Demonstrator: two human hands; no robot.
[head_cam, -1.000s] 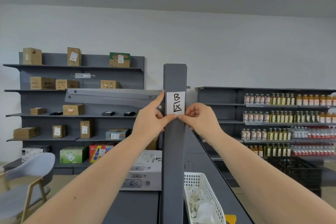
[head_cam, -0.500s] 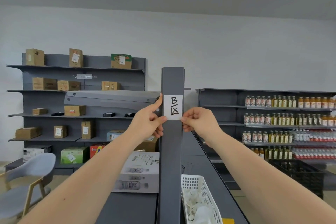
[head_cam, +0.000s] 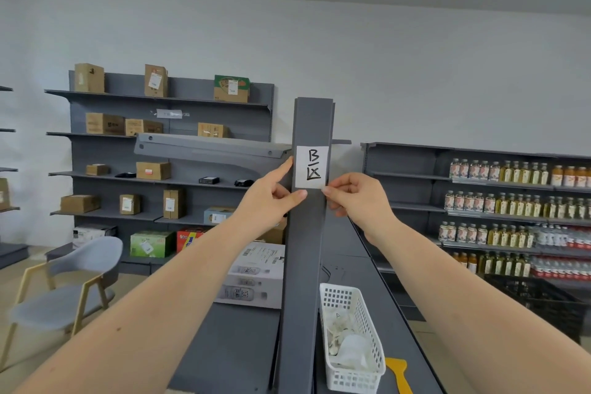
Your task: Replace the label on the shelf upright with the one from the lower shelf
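On the front face of the grey shelf upright [head_cam: 305, 249], I saw the white label [head_cam: 311, 167] stuck flat, its side edges nearly flush with the post's edges. My left hand [head_cam: 268, 201] framed it: forefinger along the left edge, thumb pressed at the lower left corner, other fingers curled. My right hand [head_cam: 358, 198] pinched the lower right corner between thumb and forefinger. Below, the white basket [head_cam: 361, 323] sat just beside the post on the lower shelf [head_cam: 396, 329], a yellow scraper [head_cam: 398, 373] next to it. Open air lay either side of my forearms.
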